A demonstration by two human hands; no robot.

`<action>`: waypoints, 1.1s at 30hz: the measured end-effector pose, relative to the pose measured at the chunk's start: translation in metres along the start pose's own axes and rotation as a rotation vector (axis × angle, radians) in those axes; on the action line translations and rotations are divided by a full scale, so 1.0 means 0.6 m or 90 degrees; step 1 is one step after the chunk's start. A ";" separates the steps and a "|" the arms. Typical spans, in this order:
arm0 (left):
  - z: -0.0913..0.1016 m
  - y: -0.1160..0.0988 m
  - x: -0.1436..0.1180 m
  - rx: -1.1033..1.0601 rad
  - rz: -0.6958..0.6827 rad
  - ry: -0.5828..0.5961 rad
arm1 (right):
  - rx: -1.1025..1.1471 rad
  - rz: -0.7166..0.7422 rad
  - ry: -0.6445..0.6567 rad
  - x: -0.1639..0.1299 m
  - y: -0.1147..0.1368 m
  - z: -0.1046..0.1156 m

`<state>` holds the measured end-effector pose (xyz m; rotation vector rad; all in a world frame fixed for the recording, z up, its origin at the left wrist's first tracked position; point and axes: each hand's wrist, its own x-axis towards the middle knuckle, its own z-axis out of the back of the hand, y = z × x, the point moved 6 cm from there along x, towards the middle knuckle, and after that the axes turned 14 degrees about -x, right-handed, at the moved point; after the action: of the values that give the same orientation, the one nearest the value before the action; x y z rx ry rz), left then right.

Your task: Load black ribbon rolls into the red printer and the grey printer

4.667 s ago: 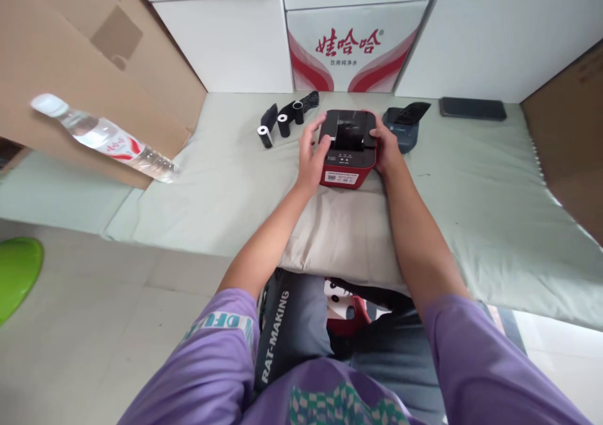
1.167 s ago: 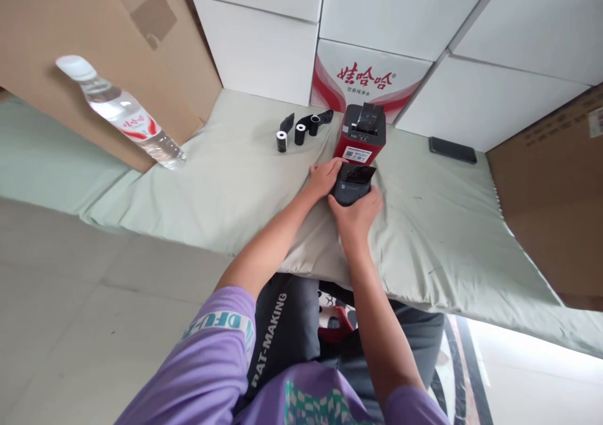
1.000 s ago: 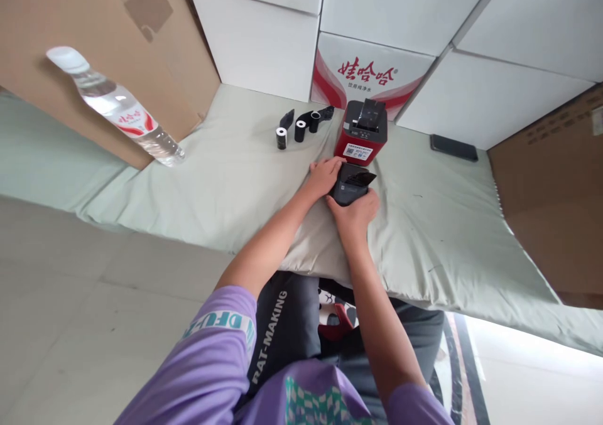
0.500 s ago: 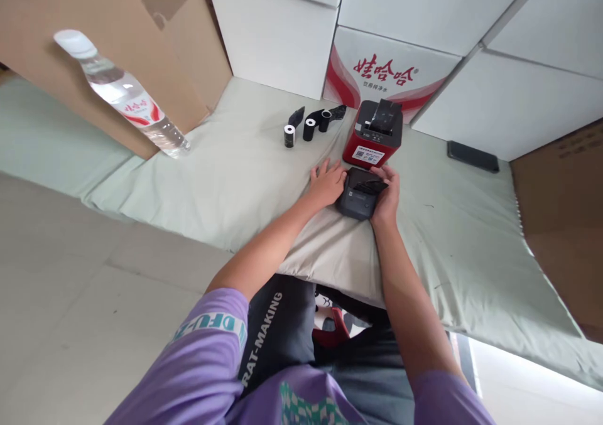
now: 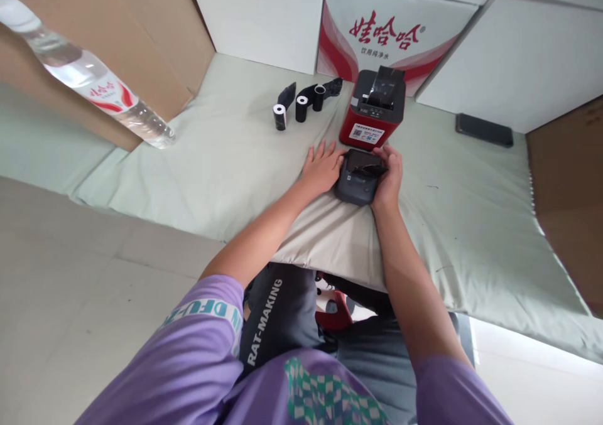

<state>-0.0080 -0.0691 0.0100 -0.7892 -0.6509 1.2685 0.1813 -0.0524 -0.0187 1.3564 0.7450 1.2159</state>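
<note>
Grey printer [image 5: 357, 183], boxy matte plastic with a glossy lid, sits on the pale green pad [image 5: 226, 167]. Left hand [image 5: 321, 169] lies flat, fingers spread, against its 9 o'clock side; right hand [image 5: 389, 174] curls over its lid. Red printer [image 5: 372, 114] at 12 o'clock. Three small rolls [image 5: 296, 106] at 11 o'clock.

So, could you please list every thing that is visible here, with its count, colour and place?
grey printer: 1, dark grey, on the mat near its front edge, between both hands
red printer: 1, red with black top, just behind the grey printer
rolls: 3, black, in a row left of the red printer
bottle: 1, clear with red label, far left
phone: 1, black, flat at far right
mat: 1, pale green, under everything
boxes: several, white, at the back
cardboard: brown, at both sides
left hand: flat against the grey printer's left side
right hand: on the grey printer's right top
</note>
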 end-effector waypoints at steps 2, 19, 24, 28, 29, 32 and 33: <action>0.000 0.000 0.001 -0.005 -0.006 -0.005 | 0.003 0.003 -0.011 0.002 0.001 0.002; 0.010 -0.032 -0.018 0.104 0.032 0.029 | 0.119 -0.006 -0.055 -0.015 0.026 0.012; 0.008 -0.029 -0.015 0.092 0.030 0.030 | 0.104 -0.003 -0.048 -0.016 0.032 0.011; 0.005 -0.027 -0.010 0.095 0.031 0.026 | 0.083 0.003 -0.046 -0.012 0.035 0.010; 0.004 -0.027 -0.009 0.094 0.034 0.026 | 0.077 0.002 -0.044 -0.011 0.034 0.010; 0.004 -0.027 -0.007 0.087 0.044 0.027 | 0.055 0.004 -0.033 -0.006 0.032 0.009; 0.005 -0.027 -0.007 0.084 0.045 0.025 | 0.051 0.005 -0.029 -0.004 0.032 0.009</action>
<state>-0.0019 -0.0748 0.0252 -0.7311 -0.5065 1.3428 0.1816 -0.0599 -0.0004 1.4501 0.7639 1.1682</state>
